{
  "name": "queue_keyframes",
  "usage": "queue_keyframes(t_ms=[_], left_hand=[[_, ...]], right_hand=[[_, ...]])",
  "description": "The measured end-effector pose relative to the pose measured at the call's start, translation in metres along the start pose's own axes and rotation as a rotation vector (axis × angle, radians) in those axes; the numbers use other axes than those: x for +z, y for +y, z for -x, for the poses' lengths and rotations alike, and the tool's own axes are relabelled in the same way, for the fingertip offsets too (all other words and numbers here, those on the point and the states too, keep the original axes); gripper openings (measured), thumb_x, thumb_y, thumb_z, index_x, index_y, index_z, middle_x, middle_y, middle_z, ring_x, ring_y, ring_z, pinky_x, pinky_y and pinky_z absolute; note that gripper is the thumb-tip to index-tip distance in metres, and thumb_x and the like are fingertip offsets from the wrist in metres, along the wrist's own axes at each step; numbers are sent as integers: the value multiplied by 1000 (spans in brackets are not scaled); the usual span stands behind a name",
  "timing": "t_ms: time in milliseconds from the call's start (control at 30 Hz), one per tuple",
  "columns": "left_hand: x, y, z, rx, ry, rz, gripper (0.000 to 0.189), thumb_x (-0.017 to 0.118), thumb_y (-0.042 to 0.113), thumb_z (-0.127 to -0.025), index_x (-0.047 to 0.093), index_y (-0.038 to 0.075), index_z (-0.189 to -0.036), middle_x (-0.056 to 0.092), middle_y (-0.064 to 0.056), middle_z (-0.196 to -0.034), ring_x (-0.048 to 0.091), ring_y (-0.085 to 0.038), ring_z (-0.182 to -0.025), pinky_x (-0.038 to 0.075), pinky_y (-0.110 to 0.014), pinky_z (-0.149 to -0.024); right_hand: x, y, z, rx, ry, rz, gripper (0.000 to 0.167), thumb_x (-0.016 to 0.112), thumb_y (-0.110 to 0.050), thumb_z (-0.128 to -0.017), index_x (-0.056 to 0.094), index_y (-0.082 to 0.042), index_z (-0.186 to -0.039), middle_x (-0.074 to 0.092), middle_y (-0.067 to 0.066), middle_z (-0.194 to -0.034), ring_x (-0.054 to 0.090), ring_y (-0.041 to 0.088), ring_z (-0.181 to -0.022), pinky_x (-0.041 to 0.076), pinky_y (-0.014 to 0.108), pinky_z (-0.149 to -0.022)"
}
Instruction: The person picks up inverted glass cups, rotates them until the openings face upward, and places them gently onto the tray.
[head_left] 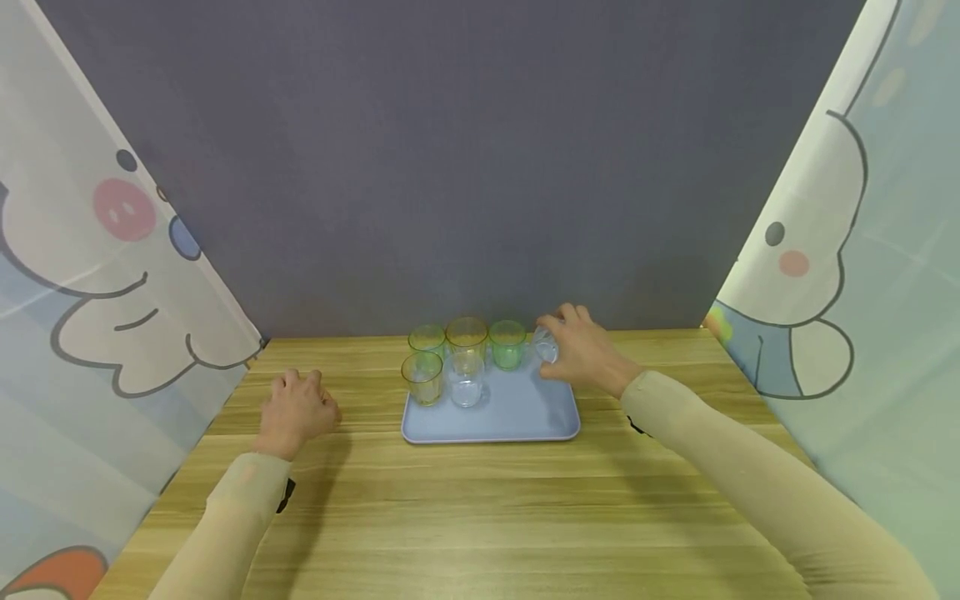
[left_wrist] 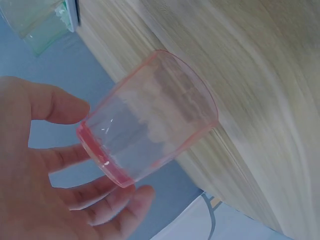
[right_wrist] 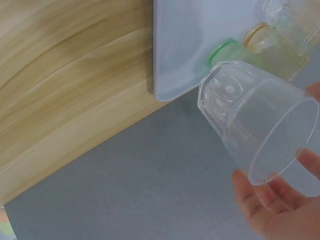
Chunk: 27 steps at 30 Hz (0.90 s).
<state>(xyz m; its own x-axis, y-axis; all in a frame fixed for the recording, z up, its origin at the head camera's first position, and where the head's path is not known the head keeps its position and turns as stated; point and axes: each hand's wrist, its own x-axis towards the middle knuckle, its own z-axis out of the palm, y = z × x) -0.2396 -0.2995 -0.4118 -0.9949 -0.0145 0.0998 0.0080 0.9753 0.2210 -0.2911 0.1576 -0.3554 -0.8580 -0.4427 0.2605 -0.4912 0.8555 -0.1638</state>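
My right hand [head_left: 585, 348] grips a clear cup [right_wrist: 250, 107] by its rim at the tray's back right corner. The cup is upright; whether its base touches the tray I cannot tell. Over the table's left side, my left hand [head_left: 297, 407] has its thumb and fingers curled round the thick base of a see-through pink cup [left_wrist: 150, 120]. That cup is bottom up, rim toward the tabletop; my hand hides it in the head view. The lilac tray [head_left: 517, 417] holds a yellow cup [head_left: 423, 379], another clear cup [head_left: 466, 390], an amber cup [head_left: 467, 335] and two green cups [head_left: 507, 346].
The wooden table [head_left: 450, 517] runs back to a dark grey wall panel [head_left: 465, 167]. Curtains with cartoon figures hang at the left [head_left: 67, 250] and right [head_left: 885, 333]. On the tray the cups crowd the left and back, and its front right surface shows.
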Motion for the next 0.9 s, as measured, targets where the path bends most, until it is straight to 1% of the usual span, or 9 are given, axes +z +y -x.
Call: queue_keyframes(t_ms=[67, 167, 233, 300, 400, 467, 600, 733, 900], left_hand=[[0, -1, 0, 4, -5, 10, 37, 48, 17, -92, 55, -7, -119, 45, -37, -115, 41, -59, -110, 47, -64, -68], [0, -5, -1, 27, 5, 17, 39, 47, 17, -92, 55, -9, -120, 45, -39, -116, 41, -59, -110, 46, -65, -76], [0, -8, -3, 52, 14, 13, 36, 47, 16, -91, 56, -9, -116, 46, -40, -114, 41, -59, -110, 43, -65, -84], [-1, -9, -4, 79, 18, 6, 30, 48, 15, -91, 57, -8, -109, 48, -38, -110, 42, -57, -107, 39, -65, -89], [-3, -9, -6, 104, 7, 1, 23, 53, 17, -91, 58, -4, -100, 54, -31, -101, 45, -51, -104, 34, -63, -94], [-4, -10, -7, 111, -2, 13, 22, 58, 20, -90, 58, -1, -96, 55, -27, -97, 46, -49, -103, 32, -62, -96], [-4, -12, -11, 107, -19, 36, 31, 65, 25, -88, 60, -3, -101, 59, -25, -100, 45, -48, -109, 28, -62, -101], [-5, -13, -13, 101, -44, 29, 41, 67, 28, -89, 60, -6, -111, 60, -28, -107, 43, -50, -115, 25, -64, -104], [-8, -13, -14, 92, -70, 2, 45, 64, 28, -92, 59, -9, -118, 57, -31, -111, 44, -50, -114, 27, -64, -104]], right_hand=[[1, 3, -2, 1, 6, 12, 74, 72, -31, -73, 56, -6, -140, 47, 22, -132, 45, 39, -114, 50, 52, -83], [3, 7, -6, 13, 12, 12, 73, 72, -32, -74, 55, -6, -141, 46, 22, -132, 45, 38, -114, 51, 52, -79], [3, 10, -10, 36, 4, -5, 74, 72, -33, -75, 54, -8, -142, 45, 22, -133, 44, 38, -115, 51, 52, -76], [3, 12, -13, 58, -1, -20, 74, 72, -33, -76, 53, -9, -143, 44, 21, -134, 43, 38, -116, 50, 52, -75], [3, 15, -16, 80, -8, -30, 76, 71, -33, -75, 52, -9, -144, 44, 21, -135, 42, 38, -118, 51, 53, -75], [3, 16, -17, 84, -6, -35, 76, 71, -33, -74, 52, -9, -144, 45, 21, -134, 42, 38, -118, 51, 53, -76], [4, 19, -20, 116, -13, -75, 74, 69, -35, -76, 52, -10, -144, 44, 20, -133, 40, 37, -117, 50, 54, -77], [4, 22, -25, 158, -30, -110, 73, 69, -37, -78, 52, -12, -145, 43, 19, -133, 39, 37, -118, 48, 55, -79], [9, 25, -29, 180, -47, -128, 75, 70, -37, -78, 51, -12, -147, 43, 19, -134, 38, 38, -120, 47, 56, -82]])
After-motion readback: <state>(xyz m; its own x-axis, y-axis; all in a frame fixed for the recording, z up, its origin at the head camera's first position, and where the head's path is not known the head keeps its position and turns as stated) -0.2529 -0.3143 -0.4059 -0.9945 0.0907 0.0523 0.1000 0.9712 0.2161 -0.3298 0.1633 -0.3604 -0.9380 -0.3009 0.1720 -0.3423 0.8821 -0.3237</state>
